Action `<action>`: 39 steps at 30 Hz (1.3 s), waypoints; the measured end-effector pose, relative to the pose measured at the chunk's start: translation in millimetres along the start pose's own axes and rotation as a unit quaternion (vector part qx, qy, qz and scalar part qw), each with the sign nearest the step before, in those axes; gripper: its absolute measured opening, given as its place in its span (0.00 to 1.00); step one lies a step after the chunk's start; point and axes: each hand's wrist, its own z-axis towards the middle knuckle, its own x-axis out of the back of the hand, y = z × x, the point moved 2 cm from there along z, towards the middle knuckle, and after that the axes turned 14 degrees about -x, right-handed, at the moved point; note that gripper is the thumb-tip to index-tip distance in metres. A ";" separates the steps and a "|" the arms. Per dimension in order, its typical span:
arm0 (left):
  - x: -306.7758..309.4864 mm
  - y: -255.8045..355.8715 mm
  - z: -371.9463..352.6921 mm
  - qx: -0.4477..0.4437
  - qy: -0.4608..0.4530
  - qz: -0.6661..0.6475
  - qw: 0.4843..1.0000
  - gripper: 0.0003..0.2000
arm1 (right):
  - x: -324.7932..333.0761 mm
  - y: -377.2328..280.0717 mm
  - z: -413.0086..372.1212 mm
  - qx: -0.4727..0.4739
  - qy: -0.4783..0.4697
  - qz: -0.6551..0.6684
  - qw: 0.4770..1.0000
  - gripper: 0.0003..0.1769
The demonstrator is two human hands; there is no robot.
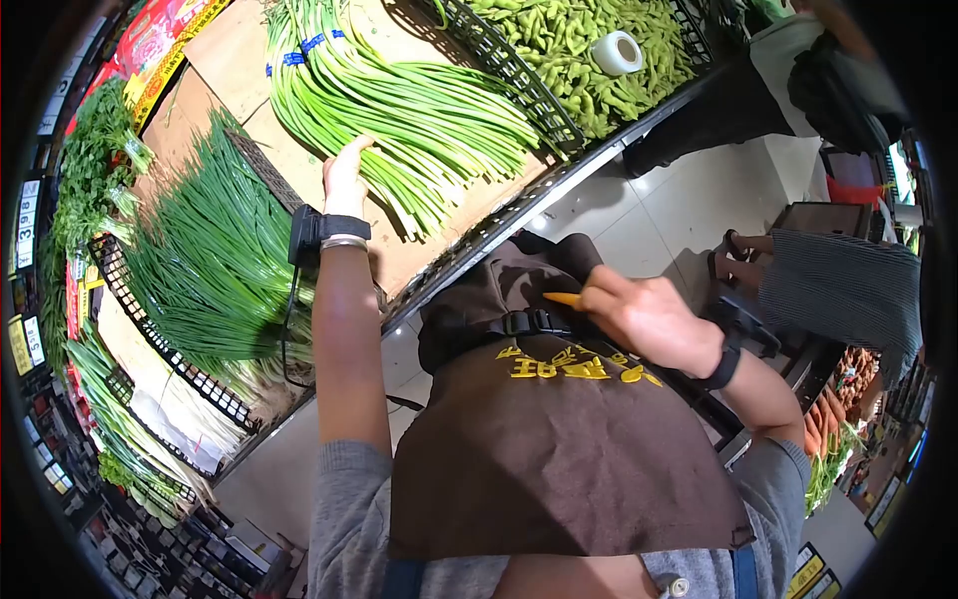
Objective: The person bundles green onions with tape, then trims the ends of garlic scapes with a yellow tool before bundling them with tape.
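My left hand (346, 180) is at the near edge of a spread of long green stalks (439, 120), its thumb and a finger against them; whether it grips any is hard to tell. Blue bands (311, 44) wrap two bundles at their upper end. In front of my brown apron (559, 449), my right hand (629, 309) is closed round a small orange object (563, 299), whose pointed tip sticks out to the left.
Dark green chives (210, 260) lie left of my left arm. Green pods (569, 50) with a white roll (617, 53) fill a black crate behind. The stall's metal edge (519, 215) runs diagonally. People (838, 290) stand at the right, near carrots (826, 421).
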 end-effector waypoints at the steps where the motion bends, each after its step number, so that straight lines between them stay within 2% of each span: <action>1: 0.4 0.4 1.1 -0.001 0.004 0.007 1.000 0.13 | -12.5 0.4 4.8 0.011 -0.002 0.006 1.000 0.08; 5: 0.9 0.7 -3.9 -0.051 -0.009 -0.024 0.998 0.13 | -13.2 -3.2 23.1 0.068 -0.013 0.016 0.997 0.08; 7: 6.4 -1.1 1.4 -0.066 0.005 -0.018 0.998 0.13 | 0.4 3.4 22.1 0.063 -0.026 0.077 0.995 0.07; 9: 12.8 0.9 1.3 -0.059 0.046 0.071 0.995 0.11 | 15.6 12.6 26.1 0.091 -0.065 0.153 0.982 0.06; 10: 12.0 2.6 -3.1 -0.059 0.029 0.048 0.997 0.04 | 16.9 13.7 27.0 0.113 -0.057 0.148 0.981 0.05; 11: 9.3 5.0 -5.2 -0.047 0.028 0.035 0.998 0.04 | 13.2 11.7 26.3 0.115 -0.059 0.148 0.980 0.05; 13: 8.1 1.1 -0.6 -0.051 0.036 0.006 0.998 0.03 | -5.8 6.0 24.3 0.095 -0.040 -0.035 0.994 0.05; 14: 8.7 0.5 2.8 -0.051 0.036 0.005 0.998 0.03 | -19.0 4.2 25.2 0.119 -0.023 -0.080 0.989 0.05; 15: 10.2 -0.7 6.2 -0.040 0.036 0.020 0.998 0.03 | -31.5 6.7 29.1 0.135 -0.039 -0.135 0.981 0.11; 19: 10.3 -2.4 3.3 -0.041 0.033 0.011 0.999 0.05 | -62.4 16.6 58.9 0.173 0.059 -0.115 0.976 0.12; 20: 8.8 -1.6 2.2 -0.052 0.022 0.008 0.998 0.11 | -65.5 14.2 61.4 0.161 0.081 -0.117 0.977 0.12; 21: 9.9 -3.5 1.0 -0.063 0.012 0.007 0.998 0.18 | -63.0 10.6 62.7 0.130 0.061 -0.114 0.983 0.13; 23: 10.3 -6.9 1.4 -0.090 0.059 0.046 0.993 0.19 | -56.1 13.4 67.2 0.013 -0.043 0.012 0.999 0.16; 24: 8.9 -1.5 -1.0 -0.072 0.051 0.037 0.995 0.19 | -55.0 18.9 74.9 0.039 -0.160 0.114 0.980 0.24; 25: 7.1 1.6 -5.8 -0.052 0.041 0.027 0.997 0.18 | -51.4 21.7 82.9 0.076 -0.220 0.208 0.950 0.24; 27: 6.6 9.3 -14.4 -0.076 0.033 0.002 0.997 0.15 | -27.5 24.8 96.0 -0.007 -0.294 0.250 0.923 0.21; 28: 8.9 13.1 -18.0 -0.081 0.034 0.016 0.996 0.15 | -24.2 30.1 108.5 0.015 -0.199 0.242 0.949 0.17; 29: 11.0 18.3 -20.0 -0.086 0.036 0.032 0.995 0.14 | -24.9 34.6 127.3 0.094 -0.040 0.179 0.978 0.13; 31: 20.4 14.1 -13.0 -0.095 0.034 0.040 0.994 0.13 | -21.5 31.4 170.0 0.145 0.118 0.114 0.976 0.05; 33: 25.9 10.1 -9.3 -0.103 0.064 0.102 0.987 0.12 | -11.2 12.8 211.5 0.178 0.168 0.084 0.966 0.05; 34: 32.4 -2.1 0.5 -0.115 0.051 0.068 0.990 0.11 | -14.0 6.5 234.9 0.214 0.185 0.087 0.955 0.05; 35: 6.5 28.0 -34.9 -0.024 0.021 -0.015 0.999 0.11 | -12.6 -4.4 251.9 0.216 0.178 0.095 0.955 0.08; 37: 20.1 -12.2 4.8 -0.004 0.046 -0.054 0.997 0.11 | -30.4 -11.7 298.2 0.236 0.197 0.074 0.949 0.13; 39: 16.9 -21.2 7.4 -0.056 0.058 -0.061 0.995 0.11 | -40.7 -21.6 321.7 0.205 0.151 0.065 0.965 0.16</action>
